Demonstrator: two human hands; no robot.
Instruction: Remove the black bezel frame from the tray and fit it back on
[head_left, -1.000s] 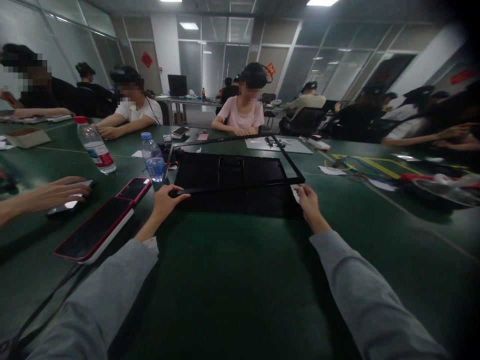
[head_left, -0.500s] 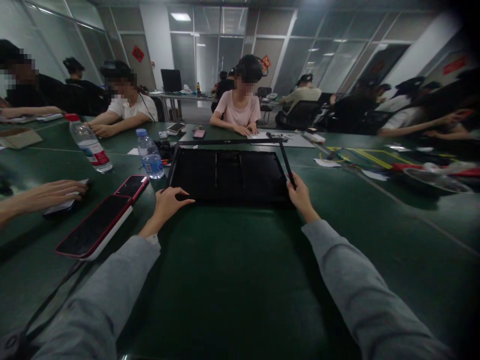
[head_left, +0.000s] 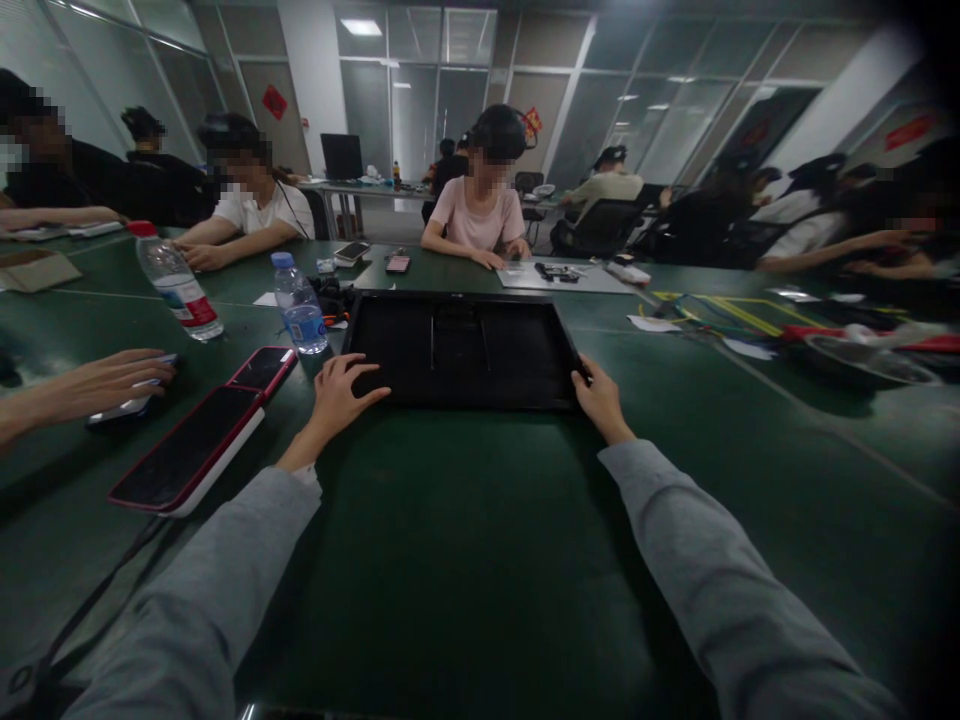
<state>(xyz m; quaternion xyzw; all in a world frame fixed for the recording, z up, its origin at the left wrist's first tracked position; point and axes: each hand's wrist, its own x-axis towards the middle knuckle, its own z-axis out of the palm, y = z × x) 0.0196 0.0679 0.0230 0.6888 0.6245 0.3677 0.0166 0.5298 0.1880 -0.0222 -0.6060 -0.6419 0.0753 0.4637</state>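
Observation:
A shallow black rectangular housing [head_left: 457, 370] lies on the green table, with two thin upright ridges inside. A thin black frame [head_left: 455, 296] rests along its rim; it looks like a screen bezel. At the near left corner is my left hand [head_left: 341, 395], its fingers spread and its thumb stretched over the near edge. My right hand [head_left: 598, 398] grips the frame's right side near the front corner, fingers curled round it. What lies under the fingers of that hand is partly hidden.
Left of the housing stand a blue-capped bottle [head_left: 300, 310] and a red-capped bottle [head_left: 180, 285]. Nearer lie a red-edged phone-like device [head_left: 195, 440] and another person's hand [head_left: 124, 385] on a phone. A metal bowl [head_left: 870, 360] sits at right. Across sits a person in pink [head_left: 480, 215].
The black frame's raised far side has come down onto the housing. My left fingers have spread wider, while my right hand stays at the right side.

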